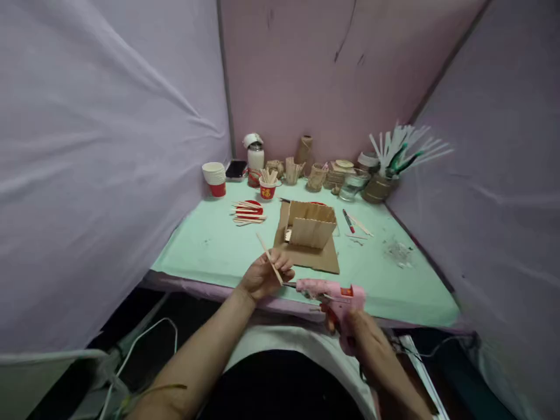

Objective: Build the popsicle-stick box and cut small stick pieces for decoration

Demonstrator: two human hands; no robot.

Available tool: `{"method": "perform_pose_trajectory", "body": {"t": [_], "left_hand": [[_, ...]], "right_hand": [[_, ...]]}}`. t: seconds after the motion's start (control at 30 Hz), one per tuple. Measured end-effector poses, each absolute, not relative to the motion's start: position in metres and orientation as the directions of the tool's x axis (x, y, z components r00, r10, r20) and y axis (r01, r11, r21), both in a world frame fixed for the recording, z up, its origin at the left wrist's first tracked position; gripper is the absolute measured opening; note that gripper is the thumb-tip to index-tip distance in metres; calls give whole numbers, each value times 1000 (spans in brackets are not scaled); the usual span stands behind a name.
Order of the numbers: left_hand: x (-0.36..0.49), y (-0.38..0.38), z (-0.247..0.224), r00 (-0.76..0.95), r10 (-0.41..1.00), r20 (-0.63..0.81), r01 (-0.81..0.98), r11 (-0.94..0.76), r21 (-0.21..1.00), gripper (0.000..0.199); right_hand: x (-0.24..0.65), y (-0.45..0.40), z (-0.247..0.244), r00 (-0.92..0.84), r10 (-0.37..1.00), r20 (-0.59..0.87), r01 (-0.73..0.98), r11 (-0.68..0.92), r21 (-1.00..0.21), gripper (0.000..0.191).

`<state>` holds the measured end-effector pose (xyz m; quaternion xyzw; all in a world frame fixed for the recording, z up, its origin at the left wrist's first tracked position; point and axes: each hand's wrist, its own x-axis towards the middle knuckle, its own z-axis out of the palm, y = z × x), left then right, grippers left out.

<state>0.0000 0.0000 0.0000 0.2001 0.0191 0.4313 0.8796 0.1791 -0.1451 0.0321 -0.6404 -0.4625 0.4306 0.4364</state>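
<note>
My left hand pinches a thin flat wooden stick over the table's front edge. The stick slants, its upper end pointing away to the left. In my right hand is a pink hot glue gun, its nozzle pointing left at the stick's lower end; I cannot tell whether the two touch. Beyond my hands, an open box made of wooden sticks stands on a piece of brown cardboard. More loose wooden sticks lie on a red round piece to the left.
Paper cups, a red cup of sticks, a twine cone and a jar of white glue sticks with pliers line the back. A marker and a glue scrap pile lie right. Cloth walls enclose the table.
</note>
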Motion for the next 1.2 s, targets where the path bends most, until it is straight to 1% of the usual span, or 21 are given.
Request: {"method": "perform_pose_trajectory", "body": {"t": [0.1,0.2,0.3,0.43,0.53,0.63,0.7,0.73,0.77,0.8,0.83,0.87,0.9,0.97,1.07,1.13,1.2], "left_hand": [[0,0,0,629,766,137,-748,547,376,29],[-1,0,1,628,768,128,-743,541,395,31],[-1,-1,2,625,772,114,-737,536,412,33],[-1,-1,3,624,774,108,-739,540,403,33],[0,-1,4,609,786,107,-750,527,401,32],[1,1,4,563,821,98,-764,472,441,29],[3,2,4,516,852,88,-755,404,516,25],[3,4,3,488,869,88,-741,358,568,24],[4,5,2,458,885,88,-715,307,627,23],[4,7,2,424,901,88,-682,254,686,22],[4,10,1,389,917,84,-642,204,739,23],[4,12,0,352,933,80,-599,159,785,23],[4,14,-1,317,945,77,-554,118,824,23],[4,19,-1,263,961,91,-451,39,891,22],[3,25,2,203,967,153,-261,-97,960,17],[3,28,5,180,964,198,-141,-174,975,14],[3,30,8,179,951,251,-54,-245,968,13]], "right_hand": [[177,-145,36,216,966,-142,220,-190,-957,59],[178,-144,35,186,974,-132,209,-171,-963,59],[183,-141,30,109,986,-124,210,-145,-967,60],[190,-138,25,11,986,-166,239,-163,-957,59],[197,-137,25,61,990,-126,288,-138,-948,56],[214,-132,27,205,978,-33,405,-116,-907,53],[235,-125,26,319,943,92,559,-109,-822,49],[248,-120,25,354,918,180,655,-107,-748,46],[263,-115,22,372,886,277,756,-116,-644,44],[277,-110,18,380,855,352,845,-167,-508,41],[292,-105,14,389,837,384,904,-265,-336,39],[305,-101,10,410,825,390,912,-382,-151,37],[316,-97,5,436,814,384,895,-437,-90,34],[333,-91,-3,482,794,372,858,-513,-18,31],[343,-86,-11,537,767,351,818,-575,7,34],[342,-83,-11,572,746,343,790,-613,14,39],[334,-80,-5,594,719,361,772,-636,-3,43]]}}
